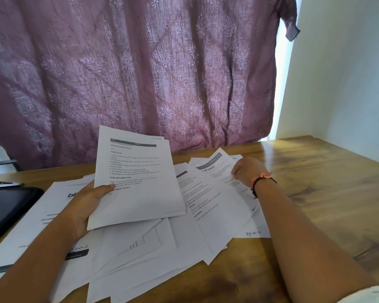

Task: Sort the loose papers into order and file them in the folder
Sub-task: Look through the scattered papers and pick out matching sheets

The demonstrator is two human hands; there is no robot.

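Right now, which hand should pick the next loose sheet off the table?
Right: the right hand pinches a loose sheet lying on the table, while the left hand grips the raised stack.

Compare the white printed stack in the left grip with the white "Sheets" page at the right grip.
The white printed stack is raised and tilted in the left grip; the white "Sheets" page lies on the loose pile, pinched by the right grip. The stack holds several sheets; the page looks single. Both carry black print.

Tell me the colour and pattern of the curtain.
The curtain is mauve with pale floral motifs; head view.
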